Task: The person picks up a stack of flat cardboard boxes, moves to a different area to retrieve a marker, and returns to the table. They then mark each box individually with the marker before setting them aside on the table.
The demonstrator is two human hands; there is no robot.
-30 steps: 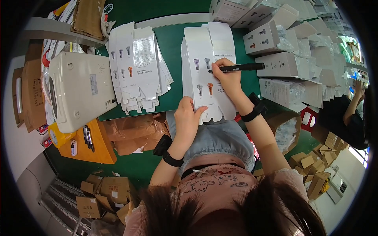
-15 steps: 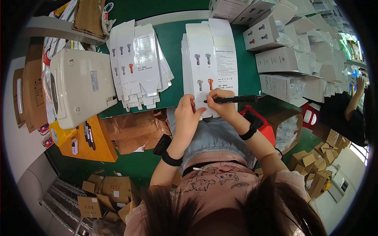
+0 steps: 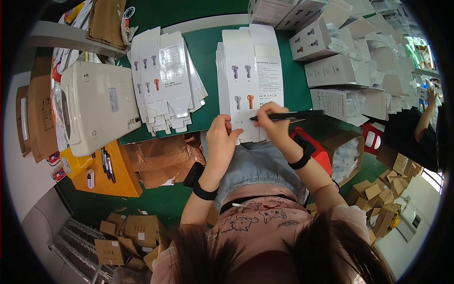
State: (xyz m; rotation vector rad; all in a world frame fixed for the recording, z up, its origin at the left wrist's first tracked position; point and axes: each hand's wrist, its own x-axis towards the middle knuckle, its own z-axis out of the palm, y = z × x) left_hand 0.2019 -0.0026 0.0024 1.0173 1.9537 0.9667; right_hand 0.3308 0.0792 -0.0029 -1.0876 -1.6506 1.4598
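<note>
Held in my right hand (image 3: 274,122) is a black marker pen (image 3: 298,116), its tip pointing left over the lower part of the top flattened carton (image 3: 248,85). Whether the tip touches the card I cannot tell. That white carton, printed with small handheld devices and text, tops a pile at the table's near edge. My left hand (image 3: 223,142) grips the pile's lower left edge, fingers curled and thumb lying on the card. Another pile of flattened cartons (image 3: 161,75) lies to the left, fanned unevenly.
Open white boxes (image 3: 331,73) with clear plastic bags inside crowd the right side of the green table (image 3: 213,47). A beige machine (image 3: 99,104) stands at left, above an orange board (image 3: 120,170) holding pens. A red stool (image 3: 312,146) and brown cartons (image 3: 373,194) are at right.
My right hand has moved slightly right and away from me, drawing the pen tip to the right. My left hand stays almost where it was.
</note>
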